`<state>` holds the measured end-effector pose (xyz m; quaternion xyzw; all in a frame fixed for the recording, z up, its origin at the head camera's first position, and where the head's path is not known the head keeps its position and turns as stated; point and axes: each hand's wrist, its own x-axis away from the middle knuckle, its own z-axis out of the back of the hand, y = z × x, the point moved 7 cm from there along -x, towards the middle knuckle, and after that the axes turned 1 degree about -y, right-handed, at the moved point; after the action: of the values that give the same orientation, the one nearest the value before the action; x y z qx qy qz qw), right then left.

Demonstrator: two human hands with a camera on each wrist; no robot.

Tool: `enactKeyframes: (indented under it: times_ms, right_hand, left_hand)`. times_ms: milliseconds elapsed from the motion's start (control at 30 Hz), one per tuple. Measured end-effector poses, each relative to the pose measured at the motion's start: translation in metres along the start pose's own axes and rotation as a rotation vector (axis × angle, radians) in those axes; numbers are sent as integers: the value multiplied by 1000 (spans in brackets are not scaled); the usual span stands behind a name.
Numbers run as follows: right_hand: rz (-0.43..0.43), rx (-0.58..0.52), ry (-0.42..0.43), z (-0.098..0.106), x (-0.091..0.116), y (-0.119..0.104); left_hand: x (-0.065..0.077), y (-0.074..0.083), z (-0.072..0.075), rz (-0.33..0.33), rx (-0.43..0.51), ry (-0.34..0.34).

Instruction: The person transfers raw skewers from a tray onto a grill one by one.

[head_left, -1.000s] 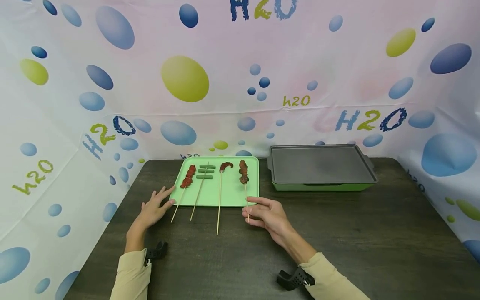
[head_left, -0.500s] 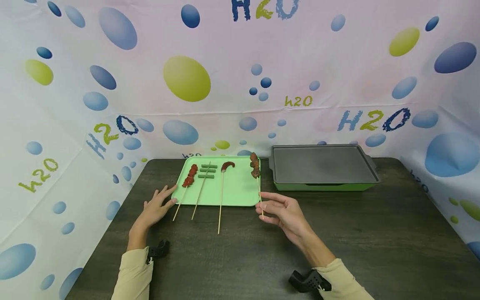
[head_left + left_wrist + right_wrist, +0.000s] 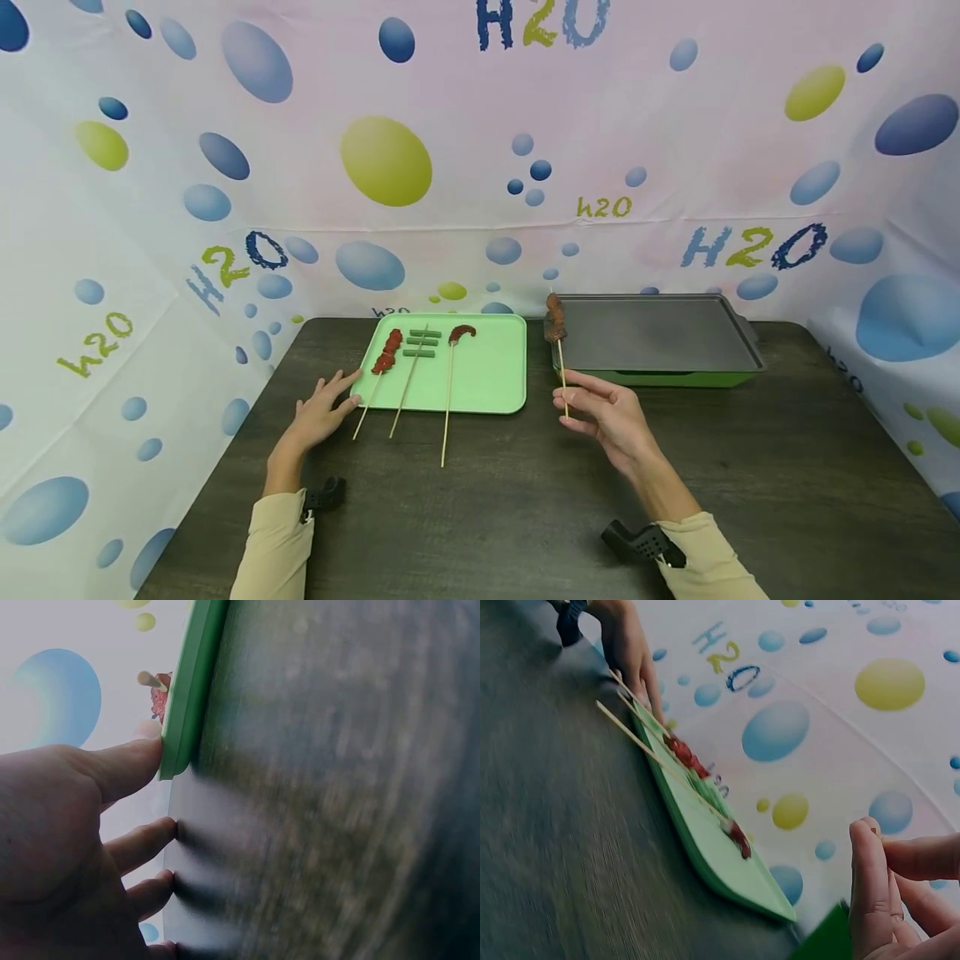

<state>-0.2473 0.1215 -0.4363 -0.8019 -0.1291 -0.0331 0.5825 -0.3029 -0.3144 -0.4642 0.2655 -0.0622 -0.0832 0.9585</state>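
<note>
Between thumb and fingers my right hand (image 3: 603, 412) pinches the stick of a brown meat skewer (image 3: 556, 321), raised in front of the left edge of a grey-topped grill pan (image 3: 652, 333). My left hand (image 3: 318, 412) rests at the left edge of a light green tray (image 3: 495, 375), its thumb against the tray's corner in the left wrist view and the other fingertips on the table. Across the tray lie a red meat skewer (image 3: 387, 352), a skewer of green pieces (image 3: 420, 342) and a skewer with a curled dark red tentacle (image 3: 459, 333). Their sticks overhang its front edge.
The pan's green base (image 3: 675, 379) stands on the dark wooden table (image 3: 480, 517), right of the tray. A white backdrop (image 3: 465, 100) printed with coloured spots rises behind the table and along its sides.
My right hand has lifted the brown meat skewer off the tray and carried it right to the grill pan's left edge. My left hand stays at the tray.
</note>
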Motion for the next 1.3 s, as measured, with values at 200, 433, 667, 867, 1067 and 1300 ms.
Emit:
enactKeyframes:
  times_ms: [200, 433, 667, 867, 1067, 1300]
  right_hand:
    - [-2, -19, 33, 21, -4, 2]
    - [-7, -50, 46, 34, -8, 0]
    - [-31, -77, 37, 37, -10, 2]
    - [-48, -82, 20, 39, -11, 4]
    - [-68, -76, -6, 40, -12, 9]
    - [-50, 14, -18, 43, -10, 4]
  left_hand:
    - [-2, 3, -2, -16, 14, 4]
    - [1, 2, -1, 8, 19, -1]
    - [0, 2, 0, 2, 14, 3]
    - [0, 2, 1, 5, 8, 5]
    - [2, 1, 0, -2, 15, 1]
    - [1, 0, -1, -15, 18, 3]
